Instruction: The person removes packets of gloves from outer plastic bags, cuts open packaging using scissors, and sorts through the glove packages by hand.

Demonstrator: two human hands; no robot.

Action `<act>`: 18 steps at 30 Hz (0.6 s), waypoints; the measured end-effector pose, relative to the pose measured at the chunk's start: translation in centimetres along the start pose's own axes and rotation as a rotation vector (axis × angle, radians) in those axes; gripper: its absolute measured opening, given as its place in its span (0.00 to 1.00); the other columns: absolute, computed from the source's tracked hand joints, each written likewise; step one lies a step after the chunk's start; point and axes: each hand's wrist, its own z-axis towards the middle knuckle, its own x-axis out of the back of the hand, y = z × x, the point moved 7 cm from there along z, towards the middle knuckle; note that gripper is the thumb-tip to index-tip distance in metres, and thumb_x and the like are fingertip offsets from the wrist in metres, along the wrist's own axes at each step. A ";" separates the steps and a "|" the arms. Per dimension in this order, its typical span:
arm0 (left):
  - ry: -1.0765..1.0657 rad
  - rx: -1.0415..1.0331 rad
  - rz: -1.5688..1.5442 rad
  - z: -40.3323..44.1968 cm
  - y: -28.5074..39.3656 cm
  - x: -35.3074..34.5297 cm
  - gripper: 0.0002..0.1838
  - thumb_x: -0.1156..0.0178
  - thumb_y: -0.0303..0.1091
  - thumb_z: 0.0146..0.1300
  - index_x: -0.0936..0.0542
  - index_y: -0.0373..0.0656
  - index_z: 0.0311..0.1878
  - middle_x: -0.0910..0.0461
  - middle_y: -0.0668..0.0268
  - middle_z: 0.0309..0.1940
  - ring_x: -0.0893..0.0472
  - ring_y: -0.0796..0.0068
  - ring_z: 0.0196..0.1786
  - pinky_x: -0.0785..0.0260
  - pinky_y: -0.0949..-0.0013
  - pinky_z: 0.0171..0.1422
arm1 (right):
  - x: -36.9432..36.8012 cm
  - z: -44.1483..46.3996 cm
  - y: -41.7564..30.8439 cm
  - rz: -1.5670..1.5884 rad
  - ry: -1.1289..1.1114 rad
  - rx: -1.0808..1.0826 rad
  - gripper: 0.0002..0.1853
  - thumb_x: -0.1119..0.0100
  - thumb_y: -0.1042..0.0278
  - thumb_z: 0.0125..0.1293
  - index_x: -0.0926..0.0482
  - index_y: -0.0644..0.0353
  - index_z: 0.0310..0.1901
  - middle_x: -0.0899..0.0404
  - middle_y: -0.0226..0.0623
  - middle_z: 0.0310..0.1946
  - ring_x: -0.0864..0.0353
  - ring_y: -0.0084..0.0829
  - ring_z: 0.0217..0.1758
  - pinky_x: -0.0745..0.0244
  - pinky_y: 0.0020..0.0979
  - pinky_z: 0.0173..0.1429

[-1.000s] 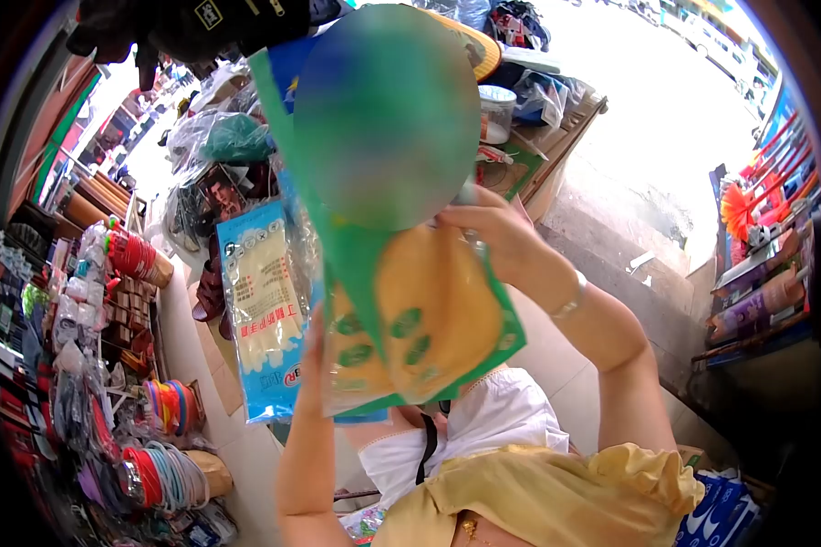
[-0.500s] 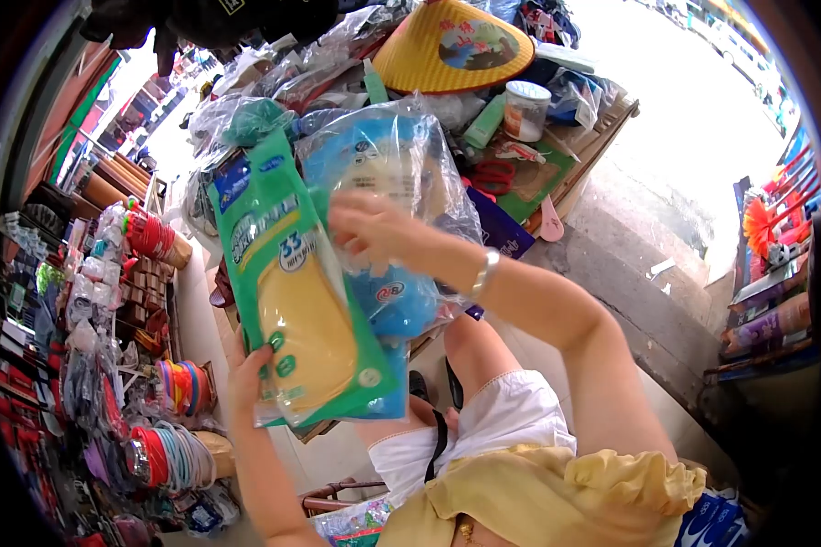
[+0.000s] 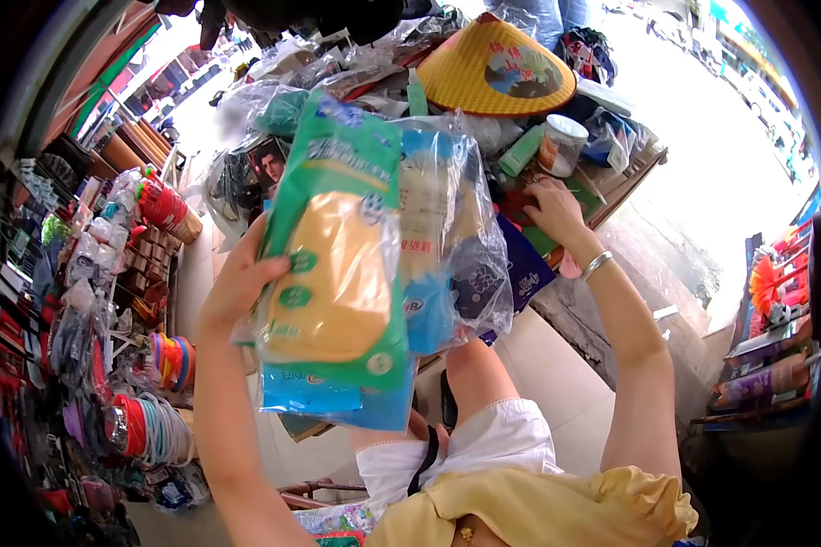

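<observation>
My left hand (image 3: pixel 251 273) grips the lower left edge of a green package (image 3: pixel 337 264) with yellow gloves inside, its thumb on the front. Blue packaging (image 3: pixel 324 397) shows below it, at the same edge. Just to the right lies a clear plastic bag (image 3: pixel 461 228) holding blue and pale packs. My right hand (image 3: pixel 554 210) reaches to the table's right part, fingers bent down beside a lidded tub (image 3: pixel 561 146); whatever is under its fingertips is too small to name. A green tube (image 3: pixel 521 152) lies left of the tub.
A yellow conical hat (image 3: pixel 483 68) sits at the back of the piled table. A dark purple packet (image 3: pixel 523 264) lies near its front right edge. Goods on shelves, with coiled hoses (image 3: pixel 164 433), line the left side. Orange brushes (image 3: pixel 766 283) stand at the right.
My right hand has moved from the plastic bag to the right, down beside the tub. The green package in my left hand has shifted right and turned more upright.
</observation>
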 end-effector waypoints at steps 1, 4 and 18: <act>-0.021 -0.050 0.000 1.6 0.9 -1.1 0.35 0.47 0.25 0.53 0.42 0.38 0.67 0.31 0.64 0.57 0.31 0.76 0.57 0.39 0.73 0.62 | 0.1 0.3 -0.5 -0.071 0.020 0.059 0.18 0.40 0.63 0.52 0.23 0.55 0.46 0.22 0.41 0.44 0.27 0.42 0.53 0.31 0.40 0.53; 0.001 -0.082 -0.160 6.4 2.3 -3.6 0.34 0.46 0.25 0.53 0.42 0.38 0.67 0.30 0.65 0.56 0.30 0.76 0.56 0.38 0.73 0.61 | -1.9 1.7 0.0 -0.075 -0.096 0.063 0.16 0.42 0.63 0.52 0.26 0.58 0.43 0.21 0.43 0.39 0.24 0.43 0.48 0.28 0.41 0.48; -0.102 -0.398 -0.490 24.2 1.0 -17.0 0.30 0.50 0.20 0.55 0.40 0.40 0.64 0.27 0.60 0.50 0.24 0.71 0.50 0.31 0.70 0.56 | 5.7 -6.9 2.5 0.409 -0.174 -0.075 0.18 0.42 0.69 0.48 0.26 0.64 0.43 0.24 0.39 0.26 0.22 0.34 0.30 0.27 0.34 0.33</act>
